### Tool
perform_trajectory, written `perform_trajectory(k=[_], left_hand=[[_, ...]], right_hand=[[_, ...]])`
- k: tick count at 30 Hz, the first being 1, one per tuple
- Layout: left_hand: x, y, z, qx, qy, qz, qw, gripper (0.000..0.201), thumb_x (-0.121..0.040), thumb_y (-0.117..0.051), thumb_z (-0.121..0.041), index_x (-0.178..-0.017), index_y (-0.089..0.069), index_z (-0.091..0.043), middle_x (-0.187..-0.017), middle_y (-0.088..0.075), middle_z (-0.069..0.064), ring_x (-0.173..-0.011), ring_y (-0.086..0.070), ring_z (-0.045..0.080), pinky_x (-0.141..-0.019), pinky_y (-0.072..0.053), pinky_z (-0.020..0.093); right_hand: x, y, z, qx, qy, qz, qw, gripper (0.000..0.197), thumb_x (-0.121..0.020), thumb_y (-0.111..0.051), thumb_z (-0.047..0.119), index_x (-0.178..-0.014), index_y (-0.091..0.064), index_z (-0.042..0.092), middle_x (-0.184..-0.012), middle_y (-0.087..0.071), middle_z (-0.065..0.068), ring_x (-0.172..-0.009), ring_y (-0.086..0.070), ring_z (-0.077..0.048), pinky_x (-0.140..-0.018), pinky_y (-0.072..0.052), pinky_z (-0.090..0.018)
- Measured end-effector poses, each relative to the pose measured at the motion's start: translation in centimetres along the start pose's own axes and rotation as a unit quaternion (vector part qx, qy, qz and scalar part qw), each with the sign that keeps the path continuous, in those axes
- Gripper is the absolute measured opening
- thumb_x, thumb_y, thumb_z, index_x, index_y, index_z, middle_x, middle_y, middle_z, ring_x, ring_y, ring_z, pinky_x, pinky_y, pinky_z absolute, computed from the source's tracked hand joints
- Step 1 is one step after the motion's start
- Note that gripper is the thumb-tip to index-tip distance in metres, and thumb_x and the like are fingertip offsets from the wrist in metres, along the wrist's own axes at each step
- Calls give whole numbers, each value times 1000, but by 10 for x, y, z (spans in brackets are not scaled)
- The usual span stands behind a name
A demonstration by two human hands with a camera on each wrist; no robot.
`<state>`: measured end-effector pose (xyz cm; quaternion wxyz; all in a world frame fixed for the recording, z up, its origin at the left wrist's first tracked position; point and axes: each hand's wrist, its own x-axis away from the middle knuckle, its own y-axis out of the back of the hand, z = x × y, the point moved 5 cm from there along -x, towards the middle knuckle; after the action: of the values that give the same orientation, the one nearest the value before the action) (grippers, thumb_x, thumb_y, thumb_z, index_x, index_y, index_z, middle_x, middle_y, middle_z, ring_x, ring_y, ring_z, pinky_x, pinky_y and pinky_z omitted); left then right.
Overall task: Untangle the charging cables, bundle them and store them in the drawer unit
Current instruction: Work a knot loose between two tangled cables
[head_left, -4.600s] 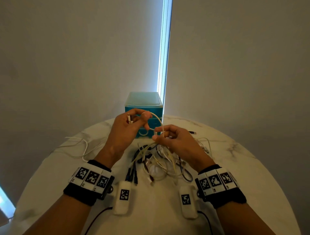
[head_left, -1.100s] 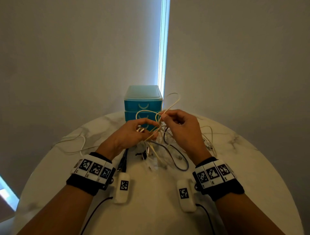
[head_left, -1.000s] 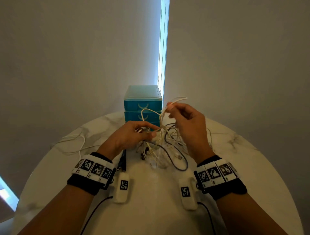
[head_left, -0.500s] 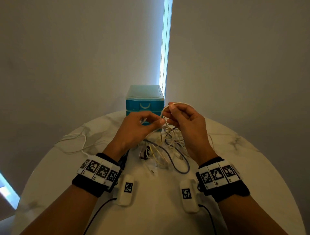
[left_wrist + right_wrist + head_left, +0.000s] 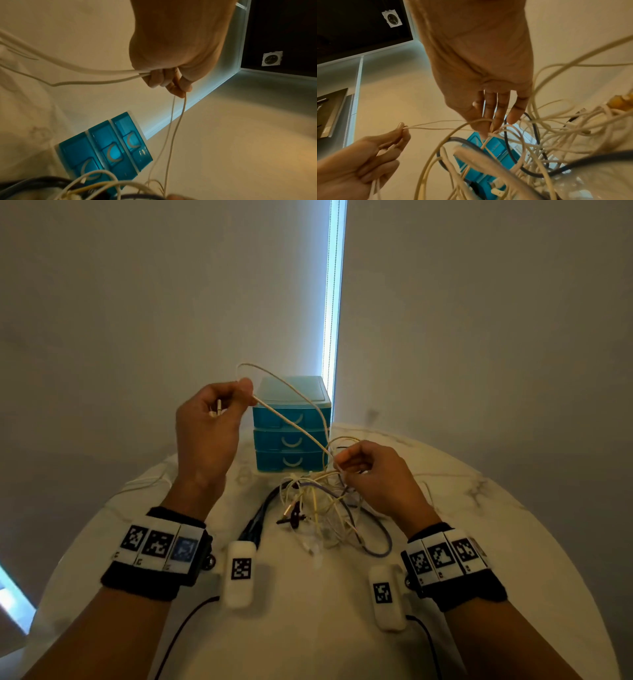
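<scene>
A tangle of cables point(image 5: 318, 508), white, cream and dark, lies on the round marble table point(image 5: 513, 542) in front of the blue three-drawer unit point(image 5: 291, 426), whose drawers are closed. My left hand point(image 5: 233, 398) is raised up and to the left and pinches a white cable point(image 5: 291, 424) between thumb and fingers, with a plug end inside the palm. The cable runs taut down to my right hand point(image 5: 342, 462), which pinches its strands just above the tangle. The wrist views show the same: left hand point(image 5: 171, 83) gripping the doubled cable point(image 5: 173, 121), right hand point(image 5: 489, 125) among the loops.
A loose white cable point(image 5: 147, 484) lies on the table's left side, and thin cable point(image 5: 428, 484) trails to the right. A black cable bundle point(image 5: 260, 515) lies left of the tangle. Two white marker pods point(image 5: 239, 570) point(image 5: 387, 594) sit by my wrists. A wall stands close behind the drawers.
My left hand has risen and moved left, drawing a length of white cable out of the tangle. My right hand has dropped to the tangle and holds the strands there.
</scene>
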<state>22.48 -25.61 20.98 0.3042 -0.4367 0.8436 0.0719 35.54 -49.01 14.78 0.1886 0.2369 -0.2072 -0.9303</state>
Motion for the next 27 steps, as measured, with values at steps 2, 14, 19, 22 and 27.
perform_trajectory(k=[2,14,19,22,27], left_hand=[[4,0,-3,17,-1,-9,1000,22,-98,-74,-43,-94,-81,-22,-91,-78,-4,-78,-55,-2,-82,-54,28],[38,-47,25,-148,118,313,931,67,-86,-84,-46,-147,-60,-28,-146,-56,-20,-133,-48,-1,-111,-38,26],[39,-54,28,-150,99,304,935,41,-97,-73,-46,-130,-73,-24,-120,-74,-19,-114,-64,-10,-90,-45,4],[46,-62,23,-135,96,323,932,36,-100,-62,-58,-121,-76,-32,-103,-80,-18,-112,-64,-6,-93,-45,16],[49,-62,20,-117,71,345,929,19,-89,-81,-46,-98,-83,-30,-94,-81,-14,-94,-72,-2,-85,-47,21]], right_hand=[[0,-3,4,3,10,9,1000,28,-87,-80,-2,-96,-78,24,-93,-79,9,-84,-73,0,-77,-56,-15],[2,18,4,-156,-3,-164,974,16,-86,-88,14,-92,-74,16,-88,-80,2,-84,-78,-12,-85,-67,-37],[2,20,11,-240,11,-142,960,17,-89,-87,11,-97,-73,5,-95,-81,-8,-95,-79,-23,-87,-65,-33],[3,16,20,-270,26,-96,958,24,-88,-87,11,-104,-73,1,-98,-82,-9,-95,-79,-23,-76,-61,-24],[6,15,30,-302,38,-94,948,21,-88,-87,11,-98,-70,5,-101,-83,-7,-96,-80,-21,-77,-62,-25]])
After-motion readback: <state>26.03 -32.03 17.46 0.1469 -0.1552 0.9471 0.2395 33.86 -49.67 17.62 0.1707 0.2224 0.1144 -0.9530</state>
